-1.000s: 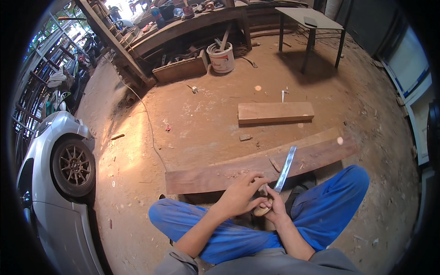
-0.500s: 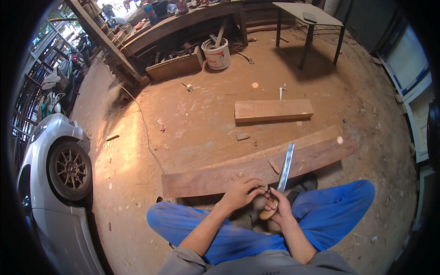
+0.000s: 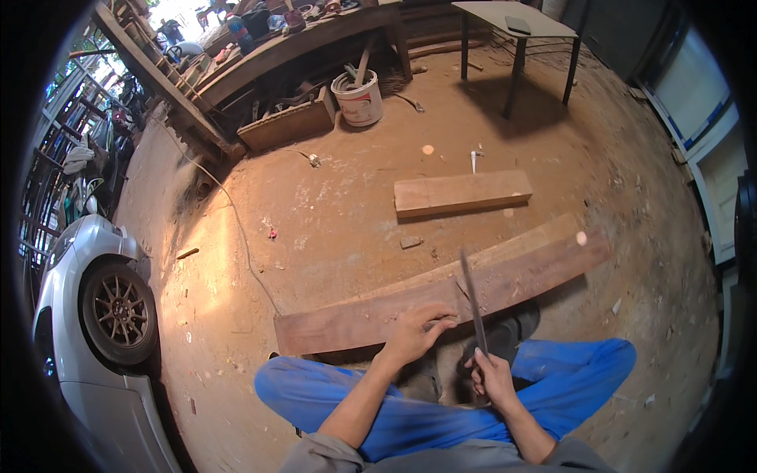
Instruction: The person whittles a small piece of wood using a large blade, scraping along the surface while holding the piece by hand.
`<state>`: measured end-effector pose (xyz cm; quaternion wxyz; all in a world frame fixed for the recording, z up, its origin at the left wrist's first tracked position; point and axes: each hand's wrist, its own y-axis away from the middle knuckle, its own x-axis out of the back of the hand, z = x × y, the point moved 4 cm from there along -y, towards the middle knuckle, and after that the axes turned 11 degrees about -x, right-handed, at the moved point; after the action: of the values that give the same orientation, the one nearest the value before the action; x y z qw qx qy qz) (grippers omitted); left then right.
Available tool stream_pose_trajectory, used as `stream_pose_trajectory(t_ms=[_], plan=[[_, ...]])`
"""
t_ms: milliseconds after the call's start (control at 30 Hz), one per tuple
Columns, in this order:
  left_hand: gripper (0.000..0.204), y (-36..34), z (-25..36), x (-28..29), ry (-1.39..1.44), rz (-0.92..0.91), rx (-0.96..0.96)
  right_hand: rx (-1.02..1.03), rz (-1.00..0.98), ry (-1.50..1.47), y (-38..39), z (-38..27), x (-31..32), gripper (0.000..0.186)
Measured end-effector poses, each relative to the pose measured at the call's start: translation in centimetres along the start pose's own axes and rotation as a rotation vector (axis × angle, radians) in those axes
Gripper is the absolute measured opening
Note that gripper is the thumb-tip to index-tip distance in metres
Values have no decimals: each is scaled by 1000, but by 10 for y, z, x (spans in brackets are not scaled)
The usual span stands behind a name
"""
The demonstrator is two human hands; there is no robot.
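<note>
Currently, I see the right hand (image 3: 493, 378) with its fingers wrapped tightly round the base of a long blade (image 3: 473, 303), which points away over the long board (image 3: 371, 315). The left hand (image 3: 420, 333) curls loosely by the board's near edge; I can't tell whether it holds anything. Beyond, a wooden block (image 3: 464, 195) lies on the floor (image 3: 331, 236).

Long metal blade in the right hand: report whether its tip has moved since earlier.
Yes: judged by the long reddish-brown wooden plank, the metal blade swung left at its tip.
</note>
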<state>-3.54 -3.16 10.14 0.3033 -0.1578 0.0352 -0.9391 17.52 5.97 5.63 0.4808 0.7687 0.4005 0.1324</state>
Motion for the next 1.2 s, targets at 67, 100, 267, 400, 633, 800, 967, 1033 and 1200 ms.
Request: stream_pose_trajectory(t_ms=[67, 100, 267, 400, 633, 800, 967, 1033, 1200], plan=[[18, -2, -1, 1, -3, 3, 10, 14, -36, 19, 8, 2, 0, 56], [18, -3, -4, 3, -20, 4, -6, 28, -56, -25, 11, 3, 1, 59], [17, -2, -13, 3, -165, 31, -163, 22, -54, -150, 12, 24, -1, 68], [18, -11, -3, 3, -313, 51, -215, 34, 67, 50, 9, 6, 5, 64], [16, -3, -4, -7, -451, 99, -253, 176, -19, -85, 3, 8, 8, 61], [16, 5, -2, -16, -428, 171, -298, 51, 138, 179, -1, 18, 7, 62], [16, 4, -6, -11, -451, 202, -263, 261, -30, -124, 7, 10, 6, 59], [17, 4, -6, -10, -428, 194, -245, 332, 19, -28, 5, 10, 3, 58], [20, 9, -11, -2, -446, 184, -214, 340, 189, 242, -7, 16, 2, 57]])
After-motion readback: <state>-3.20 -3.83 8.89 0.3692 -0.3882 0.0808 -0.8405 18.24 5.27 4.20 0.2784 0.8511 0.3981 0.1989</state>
